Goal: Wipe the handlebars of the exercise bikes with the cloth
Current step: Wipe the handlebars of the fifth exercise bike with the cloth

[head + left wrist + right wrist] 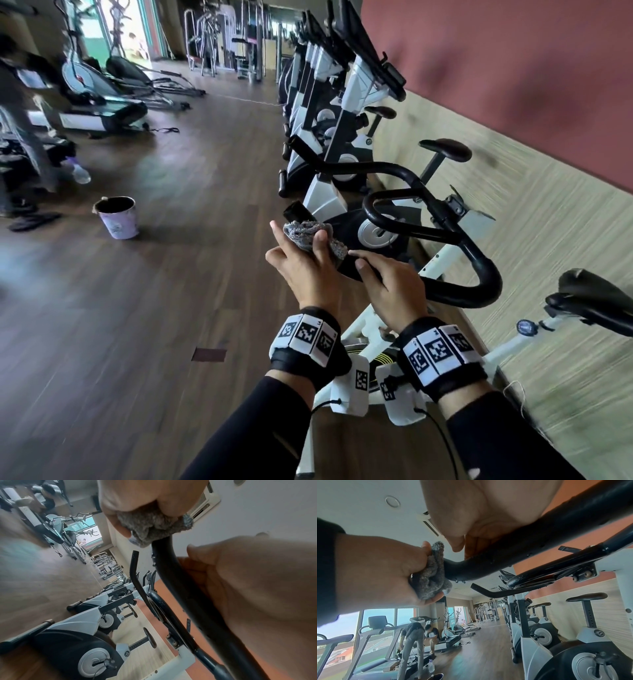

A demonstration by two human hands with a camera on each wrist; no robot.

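Observation:
The nearest exercise bike's black handlebar (479,274) curves in front of me. My left hand (301,250) grips a bunched grey cloth (313,233) wrapped over the bar's near left end, thumb on top and index finger sticking out straight. Just behind it, my right hand (380,281) grips the same bar. In the left wrist view the cloth (154,526) caps the handlebar (171,574) tip, with the right hand (248,581) beside it. The right wrist view shows the left hand (376,563) squeezing the cloth (431,574) against the handlebar (522,545) under the right hand (488,507).
More exercise bikes (329,102) line the wall on the right, and this bike's saddle (596,301) is at the far right. A pale bucket (116,217) and a bottle (80,173) stand on the wooden floor to the left. Two people (414,635) work by the treadmills.

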